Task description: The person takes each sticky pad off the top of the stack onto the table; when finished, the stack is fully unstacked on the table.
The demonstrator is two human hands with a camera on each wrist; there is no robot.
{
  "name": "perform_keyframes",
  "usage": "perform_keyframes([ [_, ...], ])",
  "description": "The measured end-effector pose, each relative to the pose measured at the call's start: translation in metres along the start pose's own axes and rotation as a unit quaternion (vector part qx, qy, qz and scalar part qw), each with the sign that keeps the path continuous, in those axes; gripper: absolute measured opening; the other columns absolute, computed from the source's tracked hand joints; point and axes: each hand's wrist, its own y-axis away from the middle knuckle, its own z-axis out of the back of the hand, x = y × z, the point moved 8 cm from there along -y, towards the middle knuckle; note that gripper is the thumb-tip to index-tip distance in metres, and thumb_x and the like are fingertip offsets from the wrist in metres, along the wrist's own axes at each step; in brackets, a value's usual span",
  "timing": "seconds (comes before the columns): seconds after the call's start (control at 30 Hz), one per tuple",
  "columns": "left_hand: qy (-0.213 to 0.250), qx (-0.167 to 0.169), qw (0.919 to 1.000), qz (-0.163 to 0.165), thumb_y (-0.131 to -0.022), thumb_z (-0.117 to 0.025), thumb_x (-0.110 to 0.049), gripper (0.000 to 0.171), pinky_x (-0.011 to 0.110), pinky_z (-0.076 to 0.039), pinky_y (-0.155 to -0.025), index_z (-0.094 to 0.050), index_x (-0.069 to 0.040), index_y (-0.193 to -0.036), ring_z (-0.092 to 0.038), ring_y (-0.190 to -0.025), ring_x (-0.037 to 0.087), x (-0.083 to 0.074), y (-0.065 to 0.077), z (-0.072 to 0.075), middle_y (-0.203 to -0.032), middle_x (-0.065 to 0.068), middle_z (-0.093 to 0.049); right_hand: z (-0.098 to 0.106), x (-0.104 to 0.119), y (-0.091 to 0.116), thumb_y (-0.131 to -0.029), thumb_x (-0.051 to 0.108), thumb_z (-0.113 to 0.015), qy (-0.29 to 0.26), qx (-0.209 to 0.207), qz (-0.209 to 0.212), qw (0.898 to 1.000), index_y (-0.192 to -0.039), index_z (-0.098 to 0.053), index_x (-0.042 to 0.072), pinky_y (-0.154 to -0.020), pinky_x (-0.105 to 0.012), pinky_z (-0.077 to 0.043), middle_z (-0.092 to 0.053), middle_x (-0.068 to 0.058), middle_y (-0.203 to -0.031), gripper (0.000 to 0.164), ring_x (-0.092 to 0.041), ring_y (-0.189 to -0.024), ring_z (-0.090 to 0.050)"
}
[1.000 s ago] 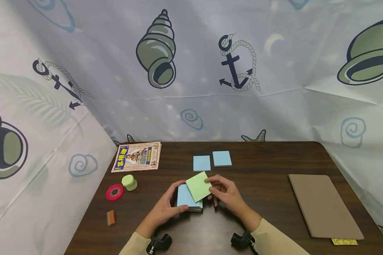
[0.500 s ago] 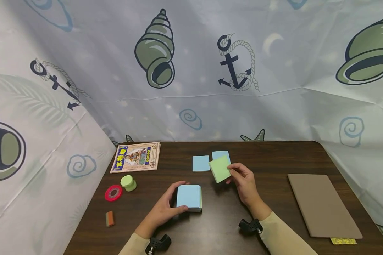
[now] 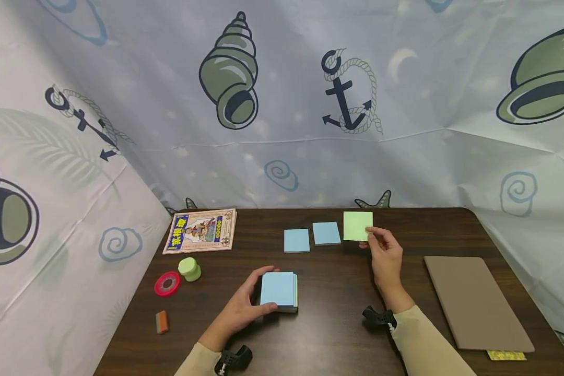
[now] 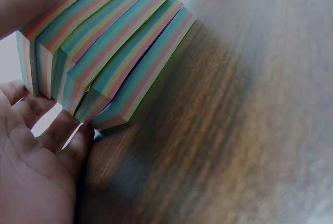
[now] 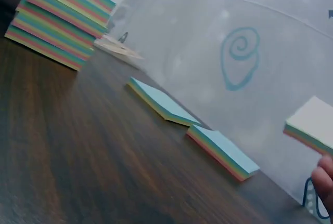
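a square paper pad with a pale-green top and multicoloured layered edges [image 3: 356, 224] is held above a dark, wood-grain table [image 3: 329, 334], pinched at its four o'clock edge between right-hand [image 3: 386, 261] thumb and fingers; it looks light, firm as a block and matte, probably easiest held by opposite edges. at nine o'clock lie two blue-topped square paper pads [image 3: 326, 234]; at eight, the left hand [image 3: 241, 308] grips a thick, stripe-edged stack of paper pads [image 3: 277, 289].
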Motion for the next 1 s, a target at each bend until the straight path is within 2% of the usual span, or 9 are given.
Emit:
perform_keyframes([
  [0.13, -0.005, 0.001, 1.0000, 0.005, -0.095, -0.086, -0.018, 0.089, 0.023, -0.044, -0.109, -0.036, -0.015, -0.168, -0.055, -0.133, 0.014, 0.001, -0.001, 0.000, -0.169, 0.008, -0.048, 0.009, 0.001, -0.002, -0.108, 0.000, -0.064, 0.044, -0.022, 0.017, 0.999, -0.126, -0.071, -0.012, -0.076, -0.023, -0.062, -0.066, -0.025, -0.116, 0.023, -0.017, -0.080, -0.074],
  [0.27, -0.009, 0.000, 1.0000, -0.002, -0.095, -0.086, -0.017, 0.088, 0.023, -0.043, -0.109, -0.036, -0.012, -0.167, -0.055, -0.134, 0.014, 0.001, -0.001, 0.001, -0.168, 0.008, -0.049, 0.010, -0.004, -0.002, -0.109, 0.002, -0.063, 0.101, -0.017, 0.003, 0.995, -0.129, -0.073, -0.006, -0.078, -0.022, -0.062, -0.062, -0.027, -0.119, 0.024, -0.021, -0.085, -0.074],
  [0.33, -0.013, -0.001, 0.9999, -0.004, -0.095, -0.086, -0.017, 0.088, 0.022, -0.042, -0.110, -0.036, -0.012, -0.167, -0.054, -0.135, 0.014, 0.001, -0.001, 0.001, -0.168, 0.007, -0.049, 0.011, -0.007, -0.003, -0.109, 0.004, -0.063, 0.147, -0.016, -0.010, 0.989, -0.129, -0.075, -0.002, -0.078, -0.020, -0.061, -0.063, -0.024, -0.118, 0.023, -0.023, -0.087, -0.073],
  [0.43, -0.013, 0.000, 0.9999, -0.004, -0.096, -0.085, -0.017, 0.087, 0.022, -0.042, -0.110, -0.036, -0.011, -0.167, -0.054, -0.135, 0.013, 0.002, 0.000, 0.002, -0.168, 0.008, -0.049, 0.011, -0.011, -0.003, -0.109, 0.007, -0.065, 0.229, -0.014, -0.030, 0.973, -0.129, -0.077, 0.005, -0.081, -0.018, -0.055, -0.067, -0.019, -0.117, 0.023, -0.023, -0.093, -0.068],
  [0.57, -0.003, 0.005, 1.0000, -0.006, -0.097, -0.084, -0.015, 0.087, 0.022, -0.042, -0.110, -0.034, -0.010, -0.168, -0.054, -0.135, 0.013, 0.002, 0.001, 0.001, -0.169, 0.011, -0.047, 0.007, -0.014, -0.004, -0.109, 0.010, -0.064, 0.322, 0.000, -0.032, 0.946, -0.130, -0.077, 0.008, -0.095, -0.037, -0.049, -0.070, -0.019, -0.121, 0.026, -0.031, -0.109, -0.064],
  [0.63, -0.001, 0.005, 0.9999, -0.010, -0.097, -0.084, -0.015, 0.087, 0.022, -0.042, -0.110, -0.034, -0.009, -0.168, -0.054, -0.136, 0.013, 0.002, 0.001, 0.001, -0.169, 0.013, -0.047, 0.005, -0.014, -0.005, -0.107, 0.009, -0.063, 0.345, 0.008, -0.025, 0.938, -0.132, -0.076, 0.007, -0.103, -0.052, -0.048, -0.070, -0.022, -0.124, 0.028, -0.040, -0.118, -0.064],
  [0.73, -0.003, 0.005, 0.9999, -0.010, -0.097, -0.084, -0.015, 0.086, 0.021, -0.041, -0.111, -0.034, -0.009, -0.168, -0.054, -0.136, 0.012, 0.001, 0.001, 0.001, -0.170, 0.012, -0.047, 0.003, -0.014, -0.004, -0.105, 0.009, -0.063, 0.361, 0.016, -0.025, 0.932, -0.134, -0.075, 0.005, -0.115, -0.066, -0.035, -0.069, -0.026, -0.130, 0.031, -0.048, -0.129, -0.059],
  [0.87, -0.013, 0.003, 0.9999, -0.004, -0.097, -0.084, -0.017, 0.086, 0.021, -0.040, -0.112, -0.035, -0.011, -0.168, -0.053, -0.137, 0.013, 0.002, 0.000, 0.001, -0.169, 0.008, -0.048, 0.002, -0.017, -0.003, -0.105, 0.011, -0.064, 0.382, 0.031, -0.046, 0.922, -0.142, -0.071, 0.006, -0.114, -0.070, -0.025, -0.065, -0.027, -0.140, 0.038, -0.049, -0.136, -0.054],
  [1.0, -0.026, -0.003, 0.9997, 0.002, -0.096, -0.085, -0.020, 0.087, 0.021, -0.039, -0.113, -0.036, -0.014, -0.168, -0.052, -0.139, 0.014, 0.002, -0.001, 0.001, -0.169, 0.005, -0.049, 0.000, -0.019, -0.004, -0.106, 0.014, -0.063, 0.409, 0.048, -0.063, 0.909, -0.149, -0.065, 0.007, -0.114, -0.070, -0.025, -0.060, -0.028, -0.148, 0.044, -0.050, -0.141, -0.051],
])
